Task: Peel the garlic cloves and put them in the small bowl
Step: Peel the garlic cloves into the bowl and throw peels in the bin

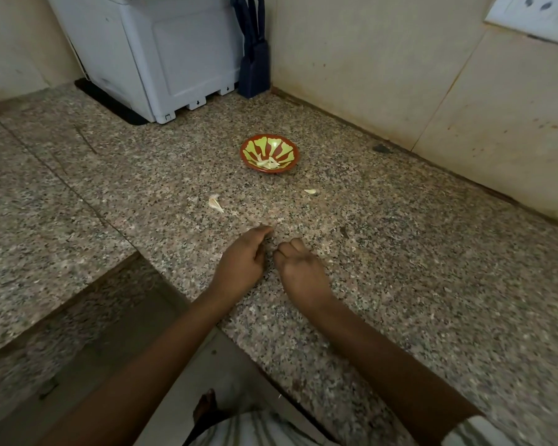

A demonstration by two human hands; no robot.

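Observation:
My left hand (244,257) and my right hand (298,268) meet low over the speckled granite counter (400,252), fingertips curled toward each other. They pinch a small garlic clove that is almost wholly hidden between them. The small red bowl with a yellow-green pattern (269,146) stands farther back on the counter, with a few pale peeled cloves (268,163) in it. A loose garlic clove with papery skin (215,203) lies left of the bowl and ahead of my left hand. To the bowl's right lies a small pale piece of garlic or skin (310,191).
A white appliance (161,56) on a black mat fills the back corner, with a dark knife block (255,56) beside it. Tiled walls close in the back and right. The counter's front edge (239,342) runs diagonally below my forearms. A socket plate (535,17) is at top right.

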